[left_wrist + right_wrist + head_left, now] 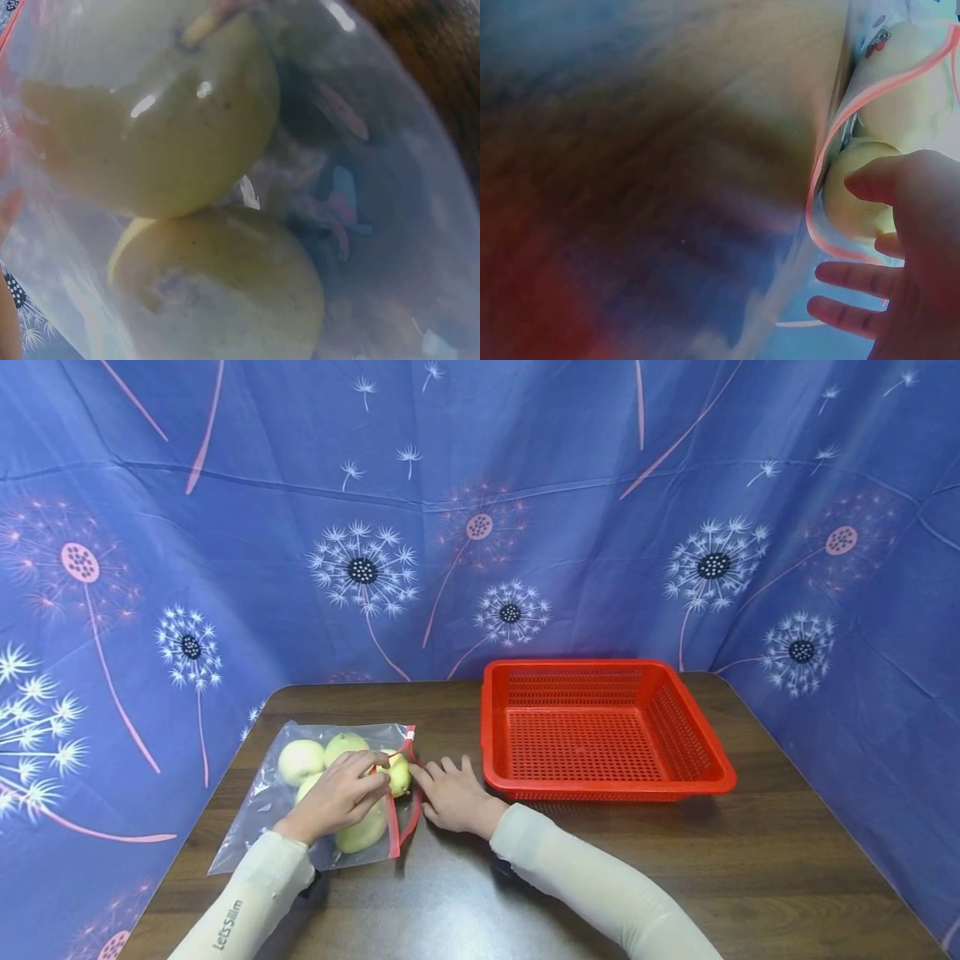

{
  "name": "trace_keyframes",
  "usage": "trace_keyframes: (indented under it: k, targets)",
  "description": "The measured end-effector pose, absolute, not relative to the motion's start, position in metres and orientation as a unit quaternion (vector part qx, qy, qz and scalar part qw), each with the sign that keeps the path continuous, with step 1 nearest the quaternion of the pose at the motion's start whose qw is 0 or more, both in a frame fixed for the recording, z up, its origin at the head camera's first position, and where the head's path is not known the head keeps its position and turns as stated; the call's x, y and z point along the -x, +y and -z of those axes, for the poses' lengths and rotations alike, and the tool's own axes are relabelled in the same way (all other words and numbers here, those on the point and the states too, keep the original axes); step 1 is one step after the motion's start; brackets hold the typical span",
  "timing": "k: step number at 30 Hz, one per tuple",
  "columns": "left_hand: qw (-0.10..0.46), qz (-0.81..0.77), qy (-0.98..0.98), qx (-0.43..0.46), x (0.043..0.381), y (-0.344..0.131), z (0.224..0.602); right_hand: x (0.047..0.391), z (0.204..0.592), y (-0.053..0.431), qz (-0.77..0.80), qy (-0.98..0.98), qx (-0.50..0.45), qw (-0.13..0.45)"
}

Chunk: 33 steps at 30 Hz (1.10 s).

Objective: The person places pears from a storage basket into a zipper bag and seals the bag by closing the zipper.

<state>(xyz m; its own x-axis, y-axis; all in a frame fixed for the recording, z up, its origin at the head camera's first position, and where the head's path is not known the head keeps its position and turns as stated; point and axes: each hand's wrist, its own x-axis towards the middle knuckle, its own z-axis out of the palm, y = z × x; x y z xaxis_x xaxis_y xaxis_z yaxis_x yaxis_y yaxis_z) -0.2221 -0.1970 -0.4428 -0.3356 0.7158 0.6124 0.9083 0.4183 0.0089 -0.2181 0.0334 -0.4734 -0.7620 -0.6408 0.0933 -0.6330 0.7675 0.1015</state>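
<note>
A clear plastic bag (258,814) with a red-edged mouth lies on the table at the left, several pale yellow-green fruits (362,828) with stems inside it. My left hand (341,793) reaches over the bag from the near side and pinches the red edge of its mouth. In the left wrist view two of the fruits (172,142) show close up through the plastic. At the mouth, my right hand (453,795) has its fingers spread, thumb and index fingertip at one fruit (855,206) just inside the red rim (814,184).
A red perforated plastic basket (581,793) stands on the brown wooden table (675,877), right of my right hand. Blue cloth (480,460) with a dandelion print hangs behind the table and along both sides.
</note>
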Motion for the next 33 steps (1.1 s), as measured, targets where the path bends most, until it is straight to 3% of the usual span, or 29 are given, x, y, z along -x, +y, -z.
trace_keyframes:
  k: [12,33]
  targets:
    - [0.263,0.178,-0.8,0.508,0.221,-0.198,0.443,0.219,0.474,0.029,0.0,-0.947,-0.305,0.096]
    - [0.271,0.182,-0.795,0.511,0.221,-0.199,0.444,0.236,0.484,0.012,-0.043,-0.974,-0.21,0.07]
